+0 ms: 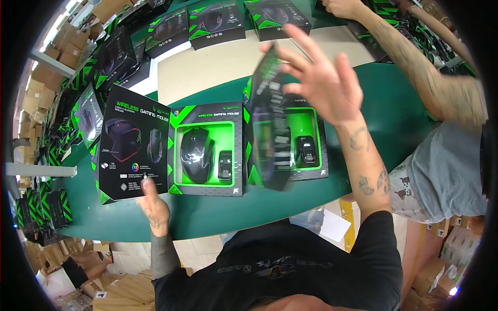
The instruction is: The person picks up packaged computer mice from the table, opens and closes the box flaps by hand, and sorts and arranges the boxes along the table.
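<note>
Two black-and-green mouse boxes stand side by side in front of me, their front flaps swung out to the left. Through the left box's (235,111) window show a black computer mouse (196,155) and a small black piece (224,167). My left hand (155,210) holds the lower edge of that box's flap (134,147), thumb in front and fingers hidden behind. My right hand (332,88), fingers spread, is raised by the top of the right box's flap (267,124), which is motion-blurred. Behind that flap, the right box (322,155) shows another small black piece (306,151).
Several similar closed boxes (215,23) line the far side and left of the green table (218,215). A beige board (207,67) lies behind the open boxes. At the right, another person's arm (410,57) reaches over the table. Cardboard cartons (124,287) stand on the floor.
</note>
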The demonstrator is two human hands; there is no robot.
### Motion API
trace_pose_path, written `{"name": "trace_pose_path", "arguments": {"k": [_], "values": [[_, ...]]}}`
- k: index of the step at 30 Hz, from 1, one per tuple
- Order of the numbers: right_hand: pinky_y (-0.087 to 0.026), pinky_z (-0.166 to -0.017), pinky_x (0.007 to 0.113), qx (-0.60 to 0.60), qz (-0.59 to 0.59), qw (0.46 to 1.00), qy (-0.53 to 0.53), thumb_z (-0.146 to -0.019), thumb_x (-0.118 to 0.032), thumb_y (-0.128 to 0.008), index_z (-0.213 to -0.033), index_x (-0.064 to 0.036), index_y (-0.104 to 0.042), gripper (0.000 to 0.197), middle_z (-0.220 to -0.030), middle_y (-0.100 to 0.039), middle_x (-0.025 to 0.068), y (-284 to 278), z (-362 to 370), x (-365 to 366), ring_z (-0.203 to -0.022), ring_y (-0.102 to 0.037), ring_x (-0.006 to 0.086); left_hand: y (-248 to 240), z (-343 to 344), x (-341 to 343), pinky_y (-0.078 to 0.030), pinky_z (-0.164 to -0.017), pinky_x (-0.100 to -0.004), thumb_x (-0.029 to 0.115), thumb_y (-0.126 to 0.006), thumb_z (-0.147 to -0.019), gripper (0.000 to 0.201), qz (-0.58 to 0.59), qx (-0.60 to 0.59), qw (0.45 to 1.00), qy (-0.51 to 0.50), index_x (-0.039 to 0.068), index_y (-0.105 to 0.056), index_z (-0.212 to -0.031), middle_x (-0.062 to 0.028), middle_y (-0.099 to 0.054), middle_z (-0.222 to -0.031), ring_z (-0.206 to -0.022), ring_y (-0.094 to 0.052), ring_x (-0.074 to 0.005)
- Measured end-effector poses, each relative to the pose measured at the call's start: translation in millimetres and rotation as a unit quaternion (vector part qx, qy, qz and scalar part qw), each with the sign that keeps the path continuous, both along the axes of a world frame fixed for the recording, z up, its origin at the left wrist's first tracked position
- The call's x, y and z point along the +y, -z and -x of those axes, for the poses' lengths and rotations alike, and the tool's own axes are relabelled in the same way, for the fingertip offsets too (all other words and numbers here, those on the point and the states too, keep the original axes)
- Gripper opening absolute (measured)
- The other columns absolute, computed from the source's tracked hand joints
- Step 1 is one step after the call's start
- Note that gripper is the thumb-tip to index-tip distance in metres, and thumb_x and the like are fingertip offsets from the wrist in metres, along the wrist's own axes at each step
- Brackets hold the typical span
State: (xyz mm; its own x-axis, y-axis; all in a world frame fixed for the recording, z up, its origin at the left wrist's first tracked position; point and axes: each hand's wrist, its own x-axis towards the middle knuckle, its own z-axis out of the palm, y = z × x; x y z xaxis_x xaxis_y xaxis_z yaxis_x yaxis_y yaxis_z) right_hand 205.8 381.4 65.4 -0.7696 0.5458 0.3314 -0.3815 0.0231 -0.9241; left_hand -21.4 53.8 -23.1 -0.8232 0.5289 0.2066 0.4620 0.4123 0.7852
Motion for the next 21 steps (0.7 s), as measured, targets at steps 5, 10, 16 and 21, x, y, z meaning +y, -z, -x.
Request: {"name": "trace_pose_path", "arguments": {"k": [5, 10, 16, 21], "values": [[-0.049, -0.064, 0.023, -0.162, -0.092, 0.967, -0.177, -0.078, -0.021, -0.076, -0.148, -0.0149, -0.019, 0.09, -0.136, -0.035, 0.018, 27, 51, -9, -0.077, -0.06, 0.0122, -2, -13, 10, -0.045, -0.073, -0.0417, 0.017, -0.046, -0.095, 0.028, 0.017, 0.162, 0.985, 0.064, -0.006, -0.061, -0.099, -0.0207, -0.063, -0.091, -0.081, -0.06, -0.0349], [-0.048, -0.06, 0.024, -0.108, -0.321, 0.94, -0.043, -0.065, -0.023, -0.084, -0.135, -0.0147, -0.044, 0.08, -0.109, -0.05, 0.0089, -1, 61, -56, -0.062, -0.049, 0.0094, 62, 8, -74, -0.047, -0.085, -0.0395, 0.015, -0.044, -0.093, 0.035, 0.255, 0.374, 0.865, 0.217, -0.005, -0.051, -0.121, -0.0213, -0.063, -0.102, -0.094, -0.061, -0.0332], [-0.052, -0.072, 0.041, -0.071, -0.381, 0.908, -0.16, -0.066, -0.016, -0.079, -0.128, -0.0264, -0.048, 0.07, -0.113, -0.046, 0.0222, -23, 40, -98, -0.081, -0.061, 0.0337, 46, -43, 53, -0.046, -0.088, -0.0393, 0.015, -0.044, -0.092, 0.038, 0.26, 0.368, 0.86, 0.24, -0.005, -0.048, -0.125, -0.021, -0.062, -0.107, -0.097, -0.06, -0.0322], [-0.047, -0.075, 0.028, -0.022, -0.265, 0.957, -0.114, -0.055, -0.032, -0.087, -0.119, -0.0102, -0.055, 0.076, -0.114, -0.052, 0.0098, -20, 19, -67, -0.1, -0.049, 0.017, 22, -30, -43, -0.045, -0.09, -0.0391, 0.016, -0.044, -0.092, 0.041, 0.229, 0.393, 0.853, 0.256, -0.005, -0.046, -0.128, -0.0207, -0.06, -0.112, -0.101, -0.06, -0.0312]]}}
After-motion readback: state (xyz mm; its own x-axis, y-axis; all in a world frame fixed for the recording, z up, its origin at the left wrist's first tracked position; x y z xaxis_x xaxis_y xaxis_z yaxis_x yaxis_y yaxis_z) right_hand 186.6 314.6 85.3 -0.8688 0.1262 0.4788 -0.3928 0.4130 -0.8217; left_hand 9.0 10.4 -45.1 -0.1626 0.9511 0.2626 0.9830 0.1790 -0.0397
